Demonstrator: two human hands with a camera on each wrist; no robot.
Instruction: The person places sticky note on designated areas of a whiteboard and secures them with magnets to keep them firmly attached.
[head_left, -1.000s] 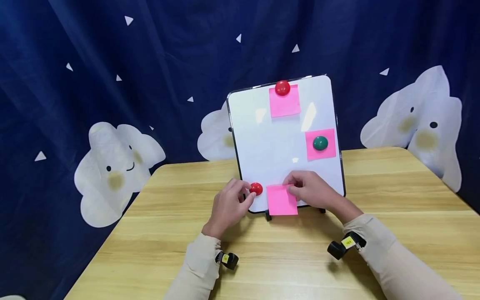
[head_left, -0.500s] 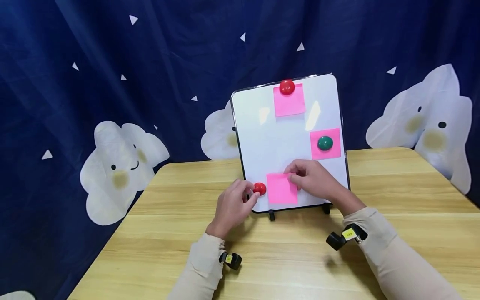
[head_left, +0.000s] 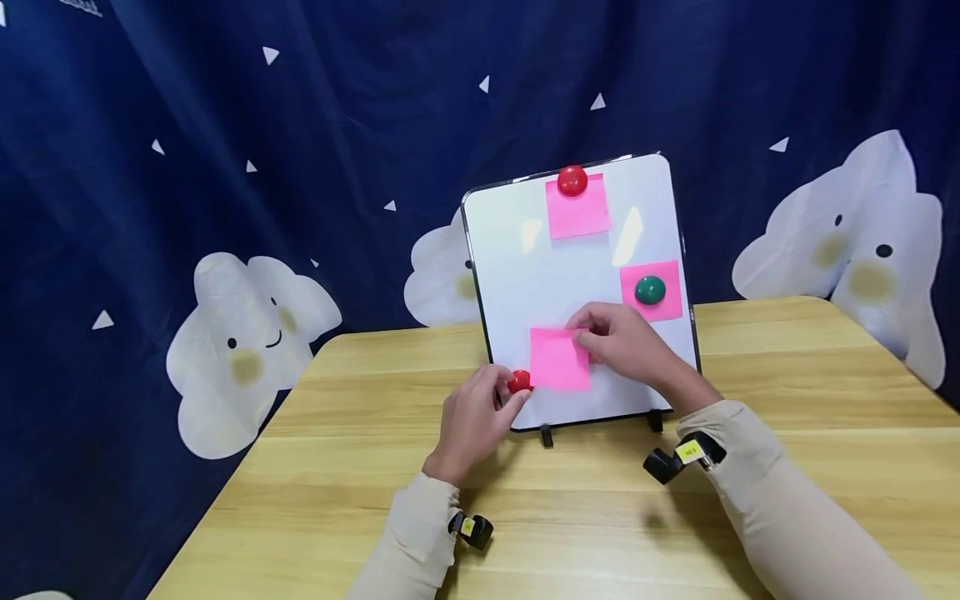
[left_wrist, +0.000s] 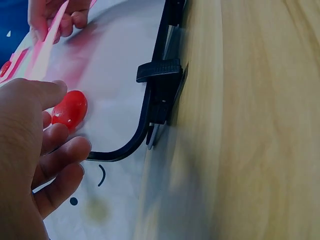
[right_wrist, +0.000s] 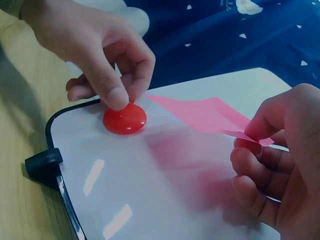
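Right hand [head_left: 626, 346] is pinching the loose pink note [head_left: 559, 359] against the whiteboard [head_left: 525, 283], lower centre of frame. Left hand [head_left: 476, 417] is gripping the red magnet [head_left: 519, 382] just left of it. Likely next: magnet onto note, note held flat.

— What does the person wear on the arms?
— Long, close-fitting beige sleeves [head_left: 780, 508] that reach to both wrists.
— Anything strapped on?
— A small black camera [head_left: 678, 457] with a yellow label sits under the right wrist, and a like one [head_left: 472, 528] under the left.
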